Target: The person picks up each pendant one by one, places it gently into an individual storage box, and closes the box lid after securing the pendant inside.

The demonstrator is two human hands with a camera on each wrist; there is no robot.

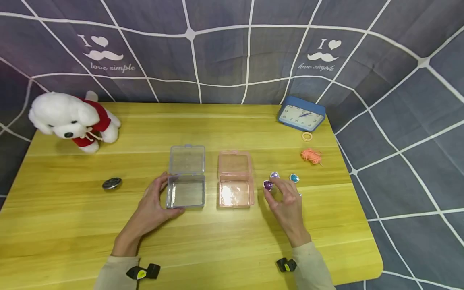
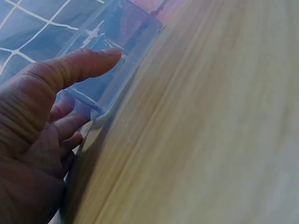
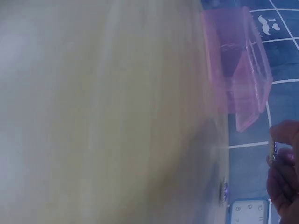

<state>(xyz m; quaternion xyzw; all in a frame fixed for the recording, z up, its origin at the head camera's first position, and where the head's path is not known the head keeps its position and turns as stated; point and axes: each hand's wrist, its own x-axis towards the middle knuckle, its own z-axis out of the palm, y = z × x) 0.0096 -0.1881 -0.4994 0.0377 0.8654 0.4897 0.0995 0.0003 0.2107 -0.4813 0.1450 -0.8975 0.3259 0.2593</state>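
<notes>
My left hand (image 1: pixel 152 211) grips a clear bluish plastic box (image 1: pixel 204 192), with the thumb along its front side and the fingers at its left. The box lies open, its hinged lid (image 1: pixel 187 160) folded back, and nothing shows inside. Between thumb and fingertips, my right hand (image 1: pixel 290 207) pinches a dark purple heart-shaped gem (image 1: pixel 268 185) with a pale beaded rim. The same gem (image 3: pixel 273 151) appears edge-on in the right wrist view, raised off the table. Around that hand lie a lavender gem (image 1: pixel 274 175), a teal gem (image 1: pixel 295 178) and another mostly hidden gem (image 1: pixel 300 195).
An open pink plastic box (image 1: pixel 251 193) stands between my hands. Farther right are a coral yarn bundle (image 1: pixel 311 156), a small ring (image 1: pixel 307 136) and a blue clock (image 1: pixel 302 113). On the left sit a dark oval object (image 1: pixel 112 183) and a white plush dog (image 1: pixel 69 114).
</notes>
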